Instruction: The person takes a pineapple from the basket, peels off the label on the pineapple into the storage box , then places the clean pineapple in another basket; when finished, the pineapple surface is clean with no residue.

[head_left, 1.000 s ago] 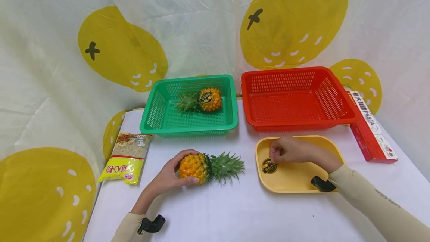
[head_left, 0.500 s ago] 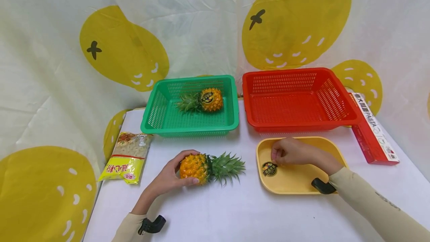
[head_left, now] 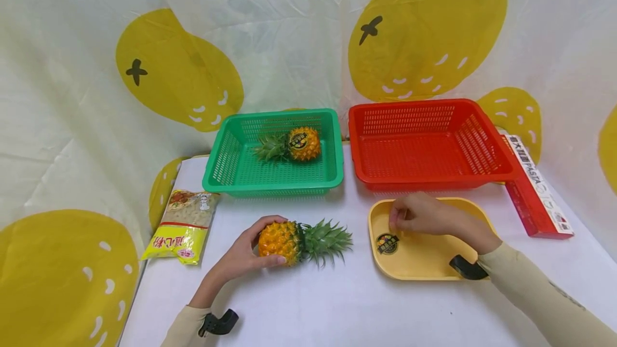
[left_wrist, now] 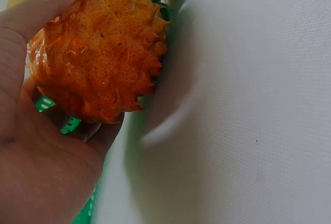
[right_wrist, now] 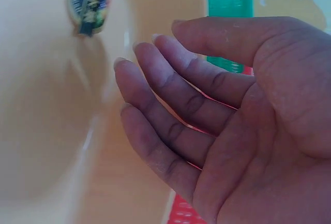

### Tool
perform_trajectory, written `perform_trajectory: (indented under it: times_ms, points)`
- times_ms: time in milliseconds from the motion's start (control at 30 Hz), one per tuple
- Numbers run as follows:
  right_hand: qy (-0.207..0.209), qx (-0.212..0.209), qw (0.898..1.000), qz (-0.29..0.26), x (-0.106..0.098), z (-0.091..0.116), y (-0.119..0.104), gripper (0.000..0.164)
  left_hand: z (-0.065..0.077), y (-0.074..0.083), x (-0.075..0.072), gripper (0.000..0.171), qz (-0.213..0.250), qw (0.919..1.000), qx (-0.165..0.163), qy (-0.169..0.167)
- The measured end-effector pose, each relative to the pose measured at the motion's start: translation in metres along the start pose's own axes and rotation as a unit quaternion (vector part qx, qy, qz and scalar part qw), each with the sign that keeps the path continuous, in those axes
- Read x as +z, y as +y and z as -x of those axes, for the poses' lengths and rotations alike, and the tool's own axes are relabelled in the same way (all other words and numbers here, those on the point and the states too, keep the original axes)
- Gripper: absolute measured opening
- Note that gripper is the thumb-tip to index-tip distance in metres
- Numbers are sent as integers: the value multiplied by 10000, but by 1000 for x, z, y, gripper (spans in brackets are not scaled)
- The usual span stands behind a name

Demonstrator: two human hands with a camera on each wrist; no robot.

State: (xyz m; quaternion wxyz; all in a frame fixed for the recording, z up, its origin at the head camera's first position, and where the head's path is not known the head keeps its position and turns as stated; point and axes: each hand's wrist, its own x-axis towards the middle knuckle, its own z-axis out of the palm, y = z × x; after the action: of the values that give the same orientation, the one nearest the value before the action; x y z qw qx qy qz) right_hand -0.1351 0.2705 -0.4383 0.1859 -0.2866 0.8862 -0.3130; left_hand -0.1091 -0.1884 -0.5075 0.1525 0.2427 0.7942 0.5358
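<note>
My left hand [head_left: 250, 248] grips a small orange pineapple [head_left: 281, 242] lying on its side on the white table, its leafy green crown [head_left: 328, 240] pointing right. In the left wrist view, the thumb and fingers curve round the spiky pineapple [left_wrist: 101, 53]. Over the yellow tray [head_left: 434, 272] hovers my right hand [head_left: 421, 216], loosely bent and holding nothing. A dark oval sticker [head_left: 388, 243] with a colourful fruit print lies in the tray, just below the fingertips. From the right wrist, this sticker [right_wrist: 90, 1] appears apart from the fingers.
Behind stands a green basket [head_left: 272, 188] holding another pineapple [head_left: 305, 144] that bears a similar sticker. A red basket [head_left: 434, 178] is to its right. At the far right lies a red pasta box [head_left: 537, 191]; a yellow food bag [head_left: 180, 226] lies at left.
My right hand's fingertips have drawn slightly up and away from the sticker, which stays in the tray. My left hand and its pineapple have stayed put.
</note>
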Motion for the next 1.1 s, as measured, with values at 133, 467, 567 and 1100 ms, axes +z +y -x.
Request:
perform_trajectory:
  times_ms: [133, 467, 567, 1100]
  points:
    - [267, -158, 9995, 78, -5, 0, -13, 7, 0, -1, 1, 74, 29, 10000, 31, 4]
    - [538, -439, 9975, 130, -5, -14, -52, 9, 0, -1, 1, 74, 81, 9999, 108, 35]
    - [587, -429, 9973, 97, 0, -21, -61, 6, 0, -1, 1, 74, 65, 9999, 119, 41]
    - [610, -897, 9929, 479, 45, -61, -98, 55, 1, -2, 0, 74, -61, 9999, 134, 35]
